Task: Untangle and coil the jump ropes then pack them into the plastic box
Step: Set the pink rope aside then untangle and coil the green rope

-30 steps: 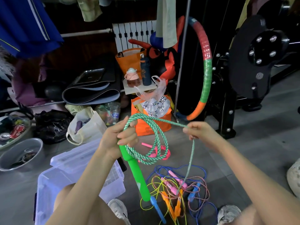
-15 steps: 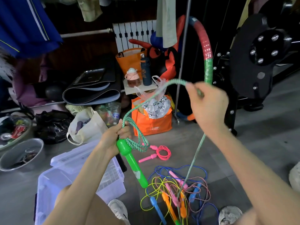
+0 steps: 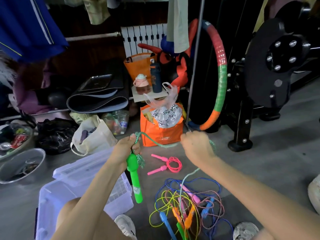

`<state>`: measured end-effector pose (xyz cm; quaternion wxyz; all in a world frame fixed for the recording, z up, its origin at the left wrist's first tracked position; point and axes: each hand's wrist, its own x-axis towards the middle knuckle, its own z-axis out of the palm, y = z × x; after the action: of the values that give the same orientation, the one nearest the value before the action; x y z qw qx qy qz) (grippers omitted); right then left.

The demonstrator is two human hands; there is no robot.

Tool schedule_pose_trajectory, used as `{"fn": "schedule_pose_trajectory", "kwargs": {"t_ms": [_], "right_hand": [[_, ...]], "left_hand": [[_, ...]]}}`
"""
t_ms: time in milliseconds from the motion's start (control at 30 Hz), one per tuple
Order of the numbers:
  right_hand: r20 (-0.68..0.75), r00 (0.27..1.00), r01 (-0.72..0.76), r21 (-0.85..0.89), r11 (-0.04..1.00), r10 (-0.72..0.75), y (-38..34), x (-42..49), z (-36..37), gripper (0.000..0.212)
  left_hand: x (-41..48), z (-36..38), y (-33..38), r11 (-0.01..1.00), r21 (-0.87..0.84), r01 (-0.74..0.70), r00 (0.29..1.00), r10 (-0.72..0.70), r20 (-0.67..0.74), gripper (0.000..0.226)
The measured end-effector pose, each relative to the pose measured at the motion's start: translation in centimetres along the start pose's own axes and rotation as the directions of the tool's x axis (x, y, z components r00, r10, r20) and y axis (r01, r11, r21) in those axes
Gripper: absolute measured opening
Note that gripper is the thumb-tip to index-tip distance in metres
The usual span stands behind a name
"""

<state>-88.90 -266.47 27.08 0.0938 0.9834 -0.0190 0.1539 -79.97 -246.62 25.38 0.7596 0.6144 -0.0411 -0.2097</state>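
Floor (image 3: 259, 170): grey, cluttered storage corner.
Left hand (image 3: 125, 149): fist round green handle (image 3: 134, 177) and rope (image 3: 155, 142) loops.
Right hand (image 3: 196, 145): closed on same rope.

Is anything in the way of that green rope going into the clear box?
Yes. The green rope trails down into the tangled pile on the floor, and the lid lies askew over the far side of the box.

Plastic box (image 3: 50, 205) left of rope tangle (image 3: 190, 203); coiled rope (image 3: 173, 164) behind it; bag (image 3: 161, 134) beyond
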Motion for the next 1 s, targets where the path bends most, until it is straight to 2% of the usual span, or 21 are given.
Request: {"fn": "schedule_pose_trajectory", "kwargs": {"t_ms": [100, 167, 233, 300, 367, 433, 500, 567, 733, 833, 933, 1000], "right_hand": [[0.1, 0.955, 0.277, 0.026, 0.96, -0.279, -1.7, -2.0, -0.6, 0.03], [0.129, 0.915, 0.368, 0.12, 0.922, -0.382, -2.5, -3.0, -0.7, 0.022], [0.058, 0.906, 0.4, 0.207, 0.893, -0.419, -2.9, -3.5, -0.6, 0.025], [0.048, 0.918, 0.368, 0.267, 0.89, -0.394, -3.0, -3.1, -0.8, 0.019], [0.025, 0.926, 0.335, 0.406, 0.85, -0.377, -2.7, -2.2, -1.8, 0.009], [0.01, 0.942, 0.282, 0.518, 0.807, -0.336, -2.0, -1.3, -2.8, 0.019], [0.014, 0.943, 0.261, 0.591, 0.764, -0.333, -1.6, -0.6, -3.6, 0.021], [0.068, 0.948, 0.201, 0.632, 0.748, -0.311, -1.1, 0.0, -3.8, 0.021], [0.113, 0.983, 0.018, 0.721, 0.692, -0.143, 0.1, 1.3, -4.0, 0.019], [0.123, 0.988, -0.022, 0.725, 0.689, -0.098, 1.0, 1.5, -4.3, 0.017], [0.121, 0.991, -0.053, 0.772, 0.633, -0.064, 1.4, 1.6, -4.2, 0.014], [0.129, 0.991, -0.085, 0.832, 0.548, -0.042, 0.9, 1.4, -3.8, 0.01]], "left_hand": [[0.3, -0.5, -0.4, 1.0, -0.008, -0.014, 0.998, 0.015, 0.062, 0.025], [0.3, -0.6, -0.8, 1.0, 0.001, -0.013, 0.993, 0.013, 0.118, 0.02], [0.0, -0.4, -1.0, 0.998, 0.06, -0.02, 0.985, 0.01, 0.175, 0.022], [-0.8, 0.0, -0.9, 0.99, 0.133, -0.038, 0.97, 0.004, 0.244, 0.025], [-1.9, 0.7, -0.5, 0.958, 0.276, -0.076, 0.957, -0.008, 0.291, 0.031], [-2.6, 1.2, -0.4, 0.905, 0.407, -0.127, 0.947, -0.012, 0.321, 0.034], [-3.0, 1.7, -0.2, 0.882, 0.442, -0.162, 0.933, -0.009, 0.361, 0.033], [-3.1, 1.9, -0.2, 0.905, 0.394, -0.158, 0.917, -0.014, 0.399, 0.03], [-3.7, 2.4, 0.4, 0.977, 0.212, 0.006, 0.888, -0.103, 0.447, 0.033], [-4.0, 2.1, 0.7, 0.986, 0.167, 0.03, 0.863, -0.11, 0.493, 0.038], [-3.8, 1.8, 0.6, 0.995, 0.067, 0.071, 0.827, -0.097, 0.554, 0.024], [-3.5, 1.7, 0.6, 0.992, -0.013, 0.127, 0.818, -0.097, 0.568, 0.024]]}}
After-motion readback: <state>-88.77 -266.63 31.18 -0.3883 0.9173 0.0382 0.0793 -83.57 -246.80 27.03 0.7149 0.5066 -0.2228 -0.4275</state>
